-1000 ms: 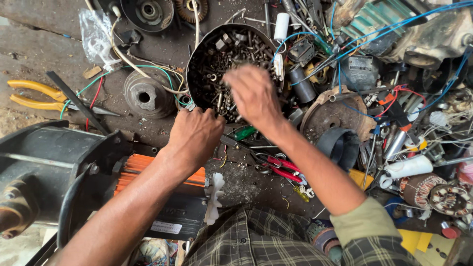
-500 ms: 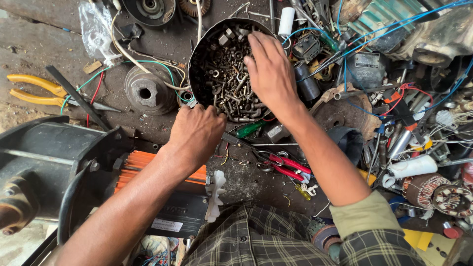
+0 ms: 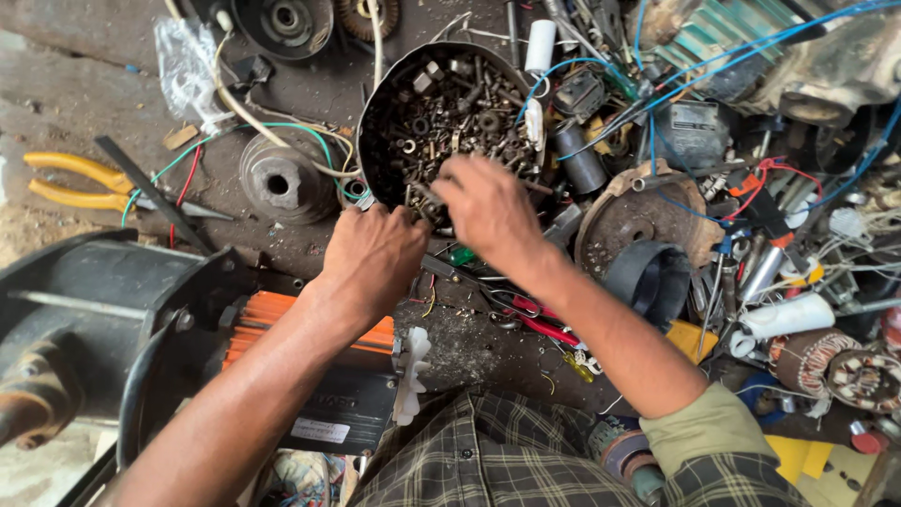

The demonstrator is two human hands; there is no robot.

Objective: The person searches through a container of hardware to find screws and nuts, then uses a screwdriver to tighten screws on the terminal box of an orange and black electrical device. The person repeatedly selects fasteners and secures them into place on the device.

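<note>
One black motor housing (image 3: pixel 84 319) is lying at my left, one orange winding block (image 3: pixel 272 324) beside it. One round metal bowl (image 3: pixel 375 131) (packed with uncounted screws and nuts) is sitting ahead of my two hands. My right hand (image 3: pixel 488 211) is lifting from the near rim, having drawn back from the bowl's middle, fingertips pinching a small dark screw (image 3: pixel 422 194). My left hand (image 3: pixel 371 258) is staying curled, knuckles down.

Bare left hand (image 3: pixel 374 255), knuckles up and fingers curled, at frame centre; bare right hand (image 3: pixel 488 208) just right of it, fingertips pinched together, forearms converging from below.
</note>
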